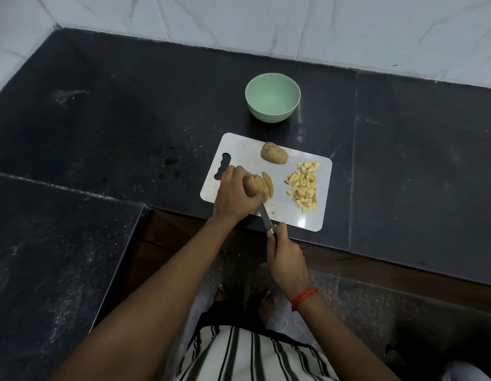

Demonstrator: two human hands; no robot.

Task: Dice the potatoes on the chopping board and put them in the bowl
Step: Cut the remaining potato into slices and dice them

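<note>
A white chopping board (pixel 247 152) lies at the front edge of the dark counter. My left hand (pixel 234 195) grips a half-sliced potato (pixel 252 185) on the board's left part; cut slices (pixel 268 183) lean off its right side. My right hand (pixel 287 259) holds a knife (pixel 265 217) by the handle, its blade running up under the potato by my left thumb. Another potato piece (pixel 274 152) lies at the board's far side. A heap of pale diced potato (pixel 304 187) sits on the right part. The green bowl (pixel 272 97) stands beyond the board and looks empty.
The black stone counter (pixel 128 111) wraps round in an L shape on the left, with white marble tile wall (pixel 239 20) behind. The board's near corner juts slightly over the counter edge. My feet and the speckled floor (pixel 362 303) show below.
</note>
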